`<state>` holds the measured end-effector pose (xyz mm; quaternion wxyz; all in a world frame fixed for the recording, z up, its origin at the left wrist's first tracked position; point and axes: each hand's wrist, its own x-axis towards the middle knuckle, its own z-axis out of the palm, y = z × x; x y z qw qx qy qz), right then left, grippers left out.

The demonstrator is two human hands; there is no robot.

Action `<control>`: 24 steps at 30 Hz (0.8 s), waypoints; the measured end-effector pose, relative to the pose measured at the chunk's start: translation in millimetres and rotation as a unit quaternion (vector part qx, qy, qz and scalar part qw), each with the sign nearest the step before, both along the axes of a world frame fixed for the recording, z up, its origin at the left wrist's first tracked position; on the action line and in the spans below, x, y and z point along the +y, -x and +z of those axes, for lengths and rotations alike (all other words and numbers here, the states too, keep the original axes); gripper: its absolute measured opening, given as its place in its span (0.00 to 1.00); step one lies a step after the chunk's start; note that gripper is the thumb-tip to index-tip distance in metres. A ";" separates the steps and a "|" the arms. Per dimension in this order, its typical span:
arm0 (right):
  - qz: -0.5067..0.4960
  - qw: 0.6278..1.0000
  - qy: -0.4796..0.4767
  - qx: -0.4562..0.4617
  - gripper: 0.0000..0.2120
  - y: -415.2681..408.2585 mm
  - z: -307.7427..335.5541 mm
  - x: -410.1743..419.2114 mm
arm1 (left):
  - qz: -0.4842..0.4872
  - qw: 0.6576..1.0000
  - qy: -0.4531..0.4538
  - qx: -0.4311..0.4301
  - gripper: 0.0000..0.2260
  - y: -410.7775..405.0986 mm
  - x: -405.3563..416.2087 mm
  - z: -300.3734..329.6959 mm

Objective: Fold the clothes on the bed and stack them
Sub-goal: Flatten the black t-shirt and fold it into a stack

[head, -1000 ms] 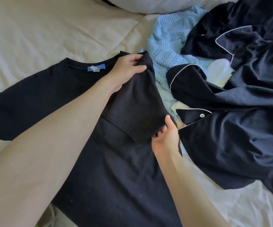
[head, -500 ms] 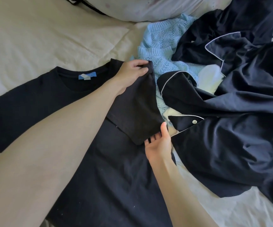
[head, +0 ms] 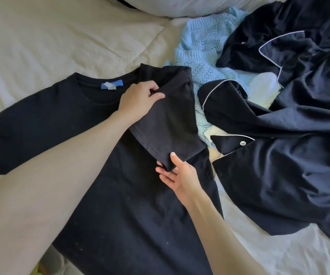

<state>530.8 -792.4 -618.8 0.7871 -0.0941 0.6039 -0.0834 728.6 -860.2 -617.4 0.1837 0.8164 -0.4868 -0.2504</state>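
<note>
Both hands pinch the black T-shirt's [head: 120, 205] sleeve [head: 166, 124]; left hand [head: 138, 100], right hand [head: 180, 175].

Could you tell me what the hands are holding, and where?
Both hold the black T-shirt's sleeve: left hand near its shoulder end, right hand at its cuff corner.

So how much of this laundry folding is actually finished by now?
Nothing sits folded or stacked in view. In hand: the black T-shirt lies flat, and the left hand and right hand are turning its sleeve inward. Left: the light blue knit and the dark piped pyjamas, heaped unfolded.
</note>
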 end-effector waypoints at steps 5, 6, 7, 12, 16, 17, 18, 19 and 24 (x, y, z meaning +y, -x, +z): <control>0.302 0.829 0.295 0.368 0.19 10.7 4.8 6.7 | -0.043 0.995 0.003 -0.094 0.23 -1.2 24.6 -3.2; 0.298 0.763 0.401 0.411 0.16 12.6 6.1 6.0 | -0.037 0.994 0.011 -0.106 0.23 -2.9 32.9 -3.0; 0.283 0.701 0.504 0.418 0.11 13.3 6.7 4.2 | -0.028 0.993 0.018 -0.109 0.23 -4.9 42.1 -3.7; 0.507 0.527 0.598 0.327 0.24 3.7 -8.7 -8.6 | 0.053 0.998 -0.030 0.011 0.13 -24.1 81.0 -14.2; 0.642 0.494 0.496 0.313 0.30 -1.6 -20.3 -14.6 | 0.065 0.997 -0.035 0.036 0.12 -31.6 85.2 -12.2; 0.638 0.497 0.493 0.320 0.31 -5.5 -18.3 -12.9 | 0.051 0.998 -0.031 0.026 0.12 -32.0 88.0 -9.5; 0.630 0.500 0.497 0.326 0.31 -10.1 -15.4 -10.0 | 0.037 0.999 -0.021 0.006 0.12 -33.0 93.4 -6.5; 0.623 0.497 0.508 0.329 0.30 -15.5 -12.1 -6.1 | 0.032 0.999 -0.003 -0.019 0.12 -34.8 101.3 -3.0; 0.635 0.439 0.579 0.261 0.28 -58.3 -1.8 24.7 | 0.141 0.981 0.079 -0.103 0.14 -71.8 169.7 19.4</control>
